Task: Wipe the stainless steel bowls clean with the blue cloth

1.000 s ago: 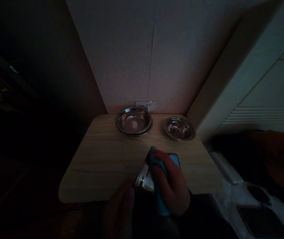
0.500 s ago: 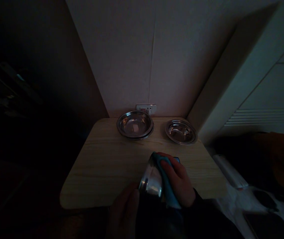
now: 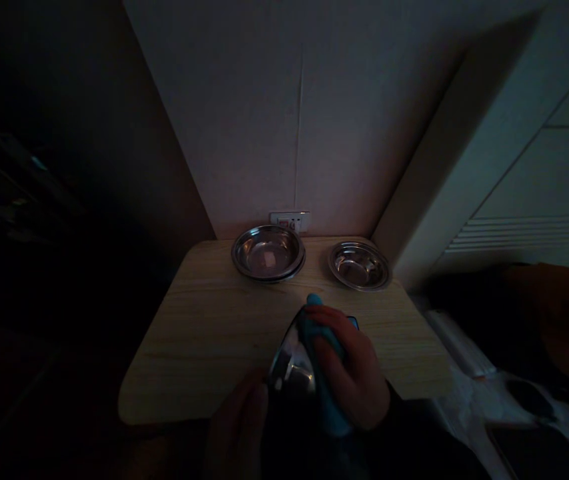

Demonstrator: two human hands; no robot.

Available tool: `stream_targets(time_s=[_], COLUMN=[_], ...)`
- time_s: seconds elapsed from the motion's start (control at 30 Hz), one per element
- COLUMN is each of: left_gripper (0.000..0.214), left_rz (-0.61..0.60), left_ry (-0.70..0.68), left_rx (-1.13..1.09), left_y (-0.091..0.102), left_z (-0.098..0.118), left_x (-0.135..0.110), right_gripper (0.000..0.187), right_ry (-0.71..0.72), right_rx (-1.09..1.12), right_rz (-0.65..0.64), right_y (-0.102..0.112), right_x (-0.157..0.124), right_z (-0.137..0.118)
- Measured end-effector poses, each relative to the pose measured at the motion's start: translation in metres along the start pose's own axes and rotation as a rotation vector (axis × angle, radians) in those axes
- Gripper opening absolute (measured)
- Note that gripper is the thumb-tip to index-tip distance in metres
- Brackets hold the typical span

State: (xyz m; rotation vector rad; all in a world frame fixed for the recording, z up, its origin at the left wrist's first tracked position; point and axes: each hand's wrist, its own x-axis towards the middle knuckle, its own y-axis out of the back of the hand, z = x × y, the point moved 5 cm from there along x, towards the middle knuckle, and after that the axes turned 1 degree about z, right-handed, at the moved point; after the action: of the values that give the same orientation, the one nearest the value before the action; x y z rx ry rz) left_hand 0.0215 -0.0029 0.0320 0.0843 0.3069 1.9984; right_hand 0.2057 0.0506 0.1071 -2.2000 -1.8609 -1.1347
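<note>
A shiny metal bowl [image 3: 294, 373] is tilted on its side at the front edge of the wooden table. My left hand [image 3: 239, 420] grips its left rim, with fingers closed and partly lost in the dark. Pressed against the bowl's right side is a teal cloth [image 3: 332, 403], bunched under the fingers of my right hand [image 3: 354, 367]. The cloth's tip pokes up above those fingers. The lower part of the bowl is hidden in shadow.
Two stacks of metal bowls stand at the back of the wooden table [image 3: 189, 340]: a larger stack [image 3: 269, 257] at left, a smaller one [image 3: 359, 270] at right. A dark flat object [image 3: 353, 322] shows behind my right hand. A wall socket [image 3: 289, 220] sits behind.
My right hand and the cloth have shifted slightly over the bowl's side, with the cloth's tip now sticking up. The bowl and my left hand have moved a little left.
</note>
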Motion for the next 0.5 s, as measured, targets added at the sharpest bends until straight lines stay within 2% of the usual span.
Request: stream_targets(time_s=[0.07,0.13,0.2,0.27,0.37,0.5], left_gripper=[0.03,0.032,0.034,0.038,0.041,0.037], left_rz=[0.011,0.004,-0.029,-0.081,-0.139,-0.133], left_ry=[0.071,0.13,0.158,0.181,0.216,0.232], left_rx=[-0.014,-0.045,-0.068,-0.091,-0.119,-0.132], left_y=[0.003,0.006,0.006,0.003,-0.008,-0.016], left_z=[-0.001,-0.001,0.0,0.0,0.001,0.004], left_x=[0.007,0.016,0.025,0.03,0.03,0.028], right_gripper=[0.023,0.026,0.03,0.03,0.025,0.025], right_ry=[-0.2,-0.335,-0.396,-0.401,-0.273,0.112], right_rx=[0.095,0.131,0.117,0.081,-0.005,-0.115], right_rz=[-0.025,-0.056,-0.048,-0.017,-0.026,-0.155], right_y=[0.002,0.005,0.009,0.012,0.009,-0.007], right_x=[0.004,0.002,-0.002,-0.006,-0.006,-0.005], right_z=[0.027,0.047,0.057,0.056,0.034,-0.015])
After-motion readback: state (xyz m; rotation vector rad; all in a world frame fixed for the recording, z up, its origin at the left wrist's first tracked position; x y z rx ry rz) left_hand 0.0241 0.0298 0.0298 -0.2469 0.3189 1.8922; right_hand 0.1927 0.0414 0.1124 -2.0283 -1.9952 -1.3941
